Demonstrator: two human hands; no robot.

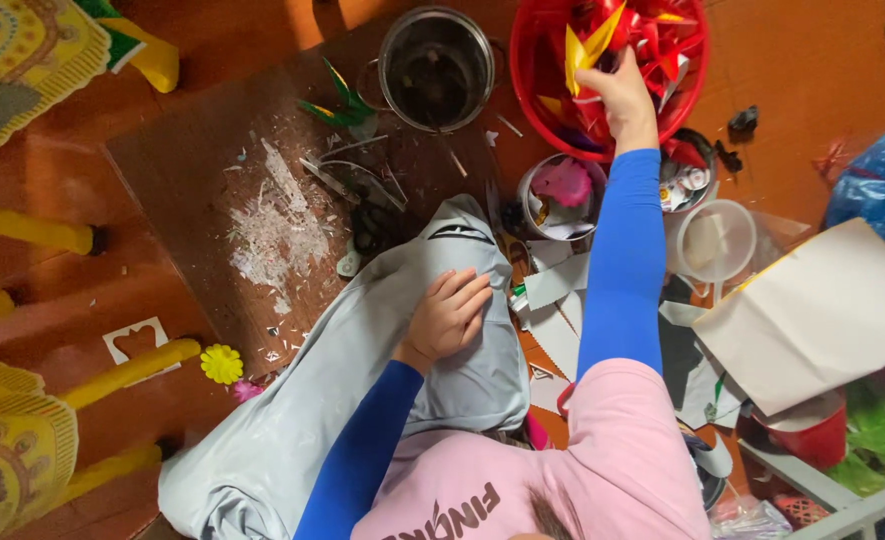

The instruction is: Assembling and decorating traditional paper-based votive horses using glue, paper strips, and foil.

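Two hands: your right hand (617,92) grips paper scraps (652,45) in the red basket (524,60), your left hand (449,315) rests loose on your knee (442,250).

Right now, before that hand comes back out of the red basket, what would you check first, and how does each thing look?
1. Right hand is inside the red basket: ok, it is among the red and yellow strips.
2. Grip on a strip: cannot tell, the fingers are hidden among the pieces.
3. Left hand is free: ok, it rests on the grey knee and holds nothing.
4. Metal pot is out of the arm's way: ok, it stands left of the basket.
5. Space below the forearm: not ok, a small tin with pink scraps and a white cup sit close beside it.
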